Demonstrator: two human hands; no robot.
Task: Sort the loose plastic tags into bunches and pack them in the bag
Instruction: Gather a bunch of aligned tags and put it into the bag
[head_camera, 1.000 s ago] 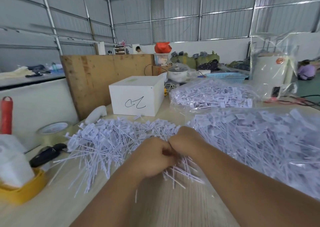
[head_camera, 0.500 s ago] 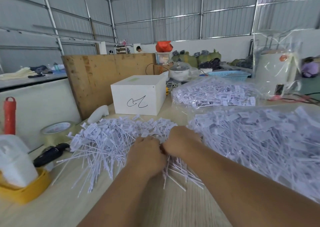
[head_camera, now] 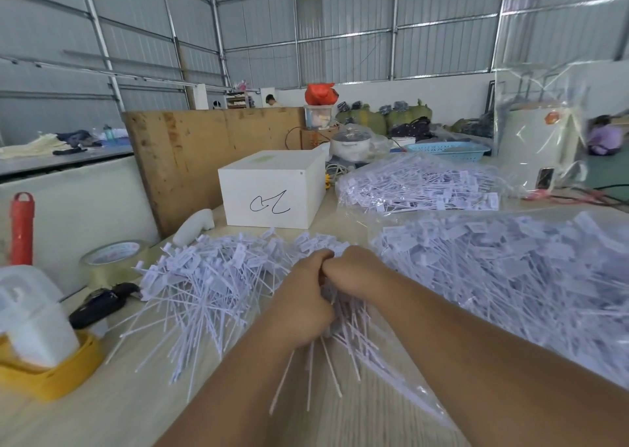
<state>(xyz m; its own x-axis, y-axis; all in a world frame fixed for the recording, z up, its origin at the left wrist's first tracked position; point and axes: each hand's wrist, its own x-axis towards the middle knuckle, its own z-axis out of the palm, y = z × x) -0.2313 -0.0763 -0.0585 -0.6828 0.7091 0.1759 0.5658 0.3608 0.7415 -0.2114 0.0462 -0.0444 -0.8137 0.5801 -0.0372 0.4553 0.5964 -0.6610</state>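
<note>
A loose pile of white plastic tags (head_camera: 207,276) with long thin tails spreads over the pale wooden table (head_camera: 102,402). My left hand (head_camera: 303,303) and my right hand (head_camera: 354,269) meet over the pile's right side, fingers curled round a bunch of tags (head_camera: 326,361) whose tails stick out below the left hand. To the right lies a big clear bag (head_camera: 510,276) full of tags, its open edge near my right forearm. A second filled clear bag (head_camera: 418,184) lies further back.
A white box (head_camera: 272,187) with a black scribble stands behind the pile, a plywood board (head_camera: 190,153) behind it. At the left are a tape roll (head_camera: 112,259), a black object (head_camera: 98,303), a white jug in a yellow holder (head_camera: 34,331) and a red bottle (head_camera: 21,228).
Both hands have shifted slightly away from me into the pile and closed together on a bunch; the tails now hang lower under my left hand.
</note>
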